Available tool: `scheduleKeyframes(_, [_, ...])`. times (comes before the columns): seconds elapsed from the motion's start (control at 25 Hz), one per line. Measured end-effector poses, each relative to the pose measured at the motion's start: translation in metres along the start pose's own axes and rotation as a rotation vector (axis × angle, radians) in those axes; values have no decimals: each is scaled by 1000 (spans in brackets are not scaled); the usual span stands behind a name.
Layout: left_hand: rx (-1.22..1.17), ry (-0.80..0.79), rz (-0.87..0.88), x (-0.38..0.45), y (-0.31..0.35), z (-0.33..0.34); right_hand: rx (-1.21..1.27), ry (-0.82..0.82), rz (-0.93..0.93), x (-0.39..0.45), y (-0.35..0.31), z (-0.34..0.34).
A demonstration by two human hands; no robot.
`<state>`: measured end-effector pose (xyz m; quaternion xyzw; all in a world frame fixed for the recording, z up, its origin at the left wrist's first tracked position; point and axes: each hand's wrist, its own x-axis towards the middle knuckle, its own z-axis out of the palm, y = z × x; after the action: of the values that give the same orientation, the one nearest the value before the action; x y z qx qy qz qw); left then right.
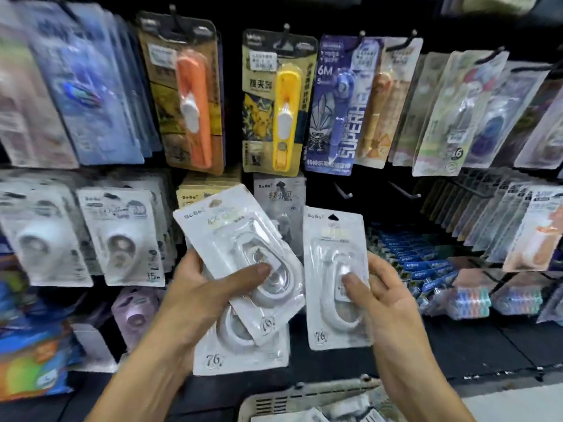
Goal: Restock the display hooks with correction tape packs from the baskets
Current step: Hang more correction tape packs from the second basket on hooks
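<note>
My left hand (207, 287) grips a small stack of white correction tape packs (231, 239), fanned out and tilted, thumb across the top one's blister. My right hand (374, 287) pinches a single white correction tape pack (332, 239), held upright just right of the stack, thumb pressed on its blister. Both are in front of the black display wall. Two bare hooks (344, 191) (406, 191) stick out just above the single pack. A grey basket (274, 402) holding more white packs sits at the bottom edge, below my hands.
Hooks above carry an orange pack (189, 95), a yellow pack (274, 105) and a purple pack (335, 111). White tape packs (122, 236) hang at the left. Blue boxed items (420, 263) and small colourful rolls (475, 296) lie on the shelf at right.
</note>
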<state>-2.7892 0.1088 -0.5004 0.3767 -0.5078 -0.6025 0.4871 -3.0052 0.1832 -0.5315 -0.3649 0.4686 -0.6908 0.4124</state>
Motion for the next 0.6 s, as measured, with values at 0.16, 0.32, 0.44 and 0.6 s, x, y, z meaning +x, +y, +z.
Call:
scheduleKeyframes(0.16, [50,174,186,2,31,-35,-178,-19,-163,25,1,34])
scheduleKeyframes(0.32, [10,118,151,5,30,-38,-568,105,-217,41,7,61])
scheduleKeyframes(0.44, [68,103,151,7,24,-33,-557,133,-282,35,18,57])
scheduleKeyframes(0.6, [79,53,189,12,17,-25,-746,10,-134,57,14,59])
